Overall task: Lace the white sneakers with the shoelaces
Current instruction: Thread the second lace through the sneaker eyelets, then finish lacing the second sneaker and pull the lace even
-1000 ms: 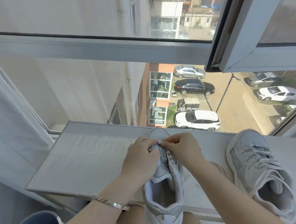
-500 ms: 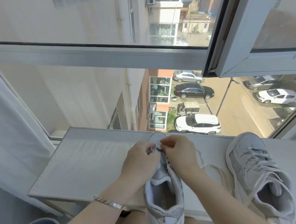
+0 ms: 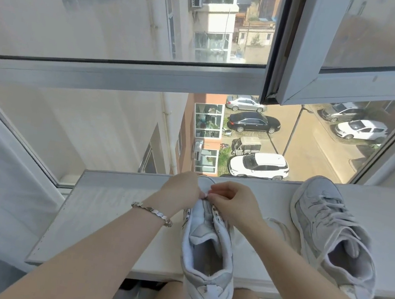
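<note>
A white sneaker (image 3: 207, 258) lies in front of me, heel toward me, its toe on the white windowsill (image 3: 109, 203). My left hand (image 3: 180, 192) and my right hand (image 3: 234, 204) meet over the lowest eyelets near the toe, fingertips pinched together on the white shoelace (image 3: 279, 229), whose loose part trails right across the sill. My hands hide the exact lace end and the eyelet. The upper eyelets look unlaced. A second white sneaker (image 3: 330, 237), laced, rests at the right of the sill.
The sill is narrow, with a closed glass pane right behind it and a long drop to a street with parked cars. An open window sash (image 3: 325, 86) hangs above at the right. My bare knees are under the sneaker's heel.
Both hands have shifted slightly toward the toe and stay pinched at the lace. The view has tilted, so the sneakers sit lower in frame.
</note>
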Demonstrator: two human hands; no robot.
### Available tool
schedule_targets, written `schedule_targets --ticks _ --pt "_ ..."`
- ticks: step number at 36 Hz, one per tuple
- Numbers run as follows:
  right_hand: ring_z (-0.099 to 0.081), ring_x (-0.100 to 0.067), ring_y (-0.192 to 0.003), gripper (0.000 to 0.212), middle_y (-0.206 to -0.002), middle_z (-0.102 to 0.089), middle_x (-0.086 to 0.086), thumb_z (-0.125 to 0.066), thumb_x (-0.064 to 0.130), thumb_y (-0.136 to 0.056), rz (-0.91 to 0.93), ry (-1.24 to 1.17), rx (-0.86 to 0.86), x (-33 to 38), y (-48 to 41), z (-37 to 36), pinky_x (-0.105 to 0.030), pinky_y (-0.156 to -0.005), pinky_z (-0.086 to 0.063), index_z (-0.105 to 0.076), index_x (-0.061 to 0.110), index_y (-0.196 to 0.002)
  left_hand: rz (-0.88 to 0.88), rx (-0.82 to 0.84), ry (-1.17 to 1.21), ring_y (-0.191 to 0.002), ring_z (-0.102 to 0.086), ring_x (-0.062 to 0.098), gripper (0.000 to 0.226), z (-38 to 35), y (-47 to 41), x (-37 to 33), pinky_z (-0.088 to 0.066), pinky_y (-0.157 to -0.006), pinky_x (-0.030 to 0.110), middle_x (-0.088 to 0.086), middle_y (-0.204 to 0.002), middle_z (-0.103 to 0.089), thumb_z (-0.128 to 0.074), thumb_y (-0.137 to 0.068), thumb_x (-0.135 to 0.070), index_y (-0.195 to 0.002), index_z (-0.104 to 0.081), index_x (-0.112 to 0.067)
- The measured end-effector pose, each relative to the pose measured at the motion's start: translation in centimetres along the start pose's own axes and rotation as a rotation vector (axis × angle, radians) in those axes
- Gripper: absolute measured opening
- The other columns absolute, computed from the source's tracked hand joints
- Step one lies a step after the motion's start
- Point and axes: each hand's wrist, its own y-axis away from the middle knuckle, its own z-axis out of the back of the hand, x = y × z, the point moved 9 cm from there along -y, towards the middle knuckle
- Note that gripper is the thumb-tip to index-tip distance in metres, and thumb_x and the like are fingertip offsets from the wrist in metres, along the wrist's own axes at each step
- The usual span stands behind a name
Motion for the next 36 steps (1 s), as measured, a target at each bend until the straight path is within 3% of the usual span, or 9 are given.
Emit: schedule_targets --ticks 3,6,11,14,17,20,23,29,36 --pt "-0.066 -0.005 -0.078 0.013 -0.082 -0.071 0.007 -0.075 0.016 -0.074 -0.013 0.001 0.04 -0.2 -0.2 0.3 -0.021 -0.081 -0.052 -0.068 0.022 -0.082 -0.046 -0.085 0.148 -0.052 -0.034 0.015 0.042 0.3 0.4 0.7 -0.024 -0.05 0.026 0.002 -0.056 -0.035 -0.052 -0.093 -0.013 -0.055 -0.036 -0.013" --pt "-0.064 -0.003 -0.073 0.013 -0.081 -0.07 0.005 -0.075 0.014 -0.075 -0.008 0.044 0.063 -0.1 -0.3 0.2 -0.02 -0.079 -0.051 -0.068 0.019 -0.084 -0.023 -0.248 0.407 -0.07 -0.054 0.021 0.026 1.4 1.4 2.3 -0.042 -0.065 0.031 0.005 -0.071 -0.054 -0.049 -0.094 -0.01 -0.068 -0.05 -0.011" --pt "-0.061 -0.003 -0.071 0.012 -0.077 -0.067 0.006 -0.072 0.013 -0.076 0.032 0.139 0.02 0.5 -0.3 -0.1 -0.009 -0.067 -0.045 -0.068 0.015 -0.087 0.046 -0.317 1.458 -0.077 -0.066 0.018 0.025 2.2 2.2 5.0 -0.055 -0.07 0.028 0.009 -0.08 -0.067 -0.039 -0.1 -0.01 -0.079 -0.052 -0.005" --pt "-0.056 -0.002 -0.067 0.008 -0.073 -0.062 0.009 -0.069 0.013 -0.078 0.058 0.217 0.021 0.8 -0.1 -0.2 -0.004 -0.057 -0.038 -0.067 0.016 -0.086 0.079 -0.352 1.854 -0.045 -0.053 0.011 0.033 3.0 2.4 7.0 -0.055 -0.051 0.026 0.003 -0.053 -0.05 -0.034 -0.099 -0.001 -0.069 -0.044 -0.012" --pt "-0.049 0.003 -0.061 0.007 -0.071 -0.058 0.009 -0.065 0.015 -0.083 0.079 0.284 0.031 1.1 0.0 -0.3 0.0 -0.052 -0.036 -0.069 0.014 -0.089 0.127 -0.527 1.364 -0.038 -0.031 0.008 0.036 4.6 3.2 10.3 -0.03 -0.037 0.017 0.001 -0.059 -0.031 -0.032 -0.099 -0.003 -0.066 -0.033 -0.015" --pt "-0.048 0.001 -0.064 0.014 -0.085 -0.066 0.004 -0.06 0.019 -0.089 0.098 0.398 0.062 1.6 0.2 -0.6 0.004 -0.054 -0.032 -0.069 0.013 -0.098 0.092 -0.693 0.624 -0.063 -0.043 0.017 0.017 6.7 4.4 12.2 -0.027 -0.052 0.028 0.002 -0.069 -0.046 -0.037 -0.1 -0.013 -0.084 -0.044 -0.012" --pt "-0.055 -0.01 -0.085 0.021 -0.103 -0.068 0.0 -0.054 0.025 -0.094 0.119 0.512 0.073 2.3 0.5 -0.9 0.005 -0.059 -0.031 -0.068 0.014 -0.105 0.084 -0.763 0.328 -0.07 -0.04 0.023 0.009 8.0 5.5 13.6 -0.022 -0.061 0.03 0.003 -0.075 -0.047 -0.036 -0.1 -0.012 -0.094 -0.043 -0.012" --pt "-0.049 -0.019 -0.08 0.033 -0.083 -0.052 -0.002 -0.04 0.041 -0.098 0.064 0.683 0.053 1.1 0.8 -0.4 -0.027 -0.066 -0.03 -0.052 0.012 -0.087 0.14 -0.685 0.377 -0.076 -0.05 0.028 0.01 6.3 4.8 13.7 -0.035 -0.058 0.033 0.01 -0.081 -0.058 -0.036 -0.099 -0.013 -0.094 -0.044 -0.01" --pt "-0.051 -0.009 -0.057 0.037 -0.065 -0.063 0.004 -0.042 0.049 -0.094 -0.096 0.463 0.275 -1.8 2.3 0.9 -0.022 -0.056 -0.038 -0.053 0.017 -0.08 -0.083 -0.631 0.721 -0.05 -0.041 0.004 0.004 5.9 4.7 6.7 -0.032 -0.045 0.014 -0.001 -0.074 -0.061 -0.043 -0.098 -0.014 -0.101 -0.046 -0.015"
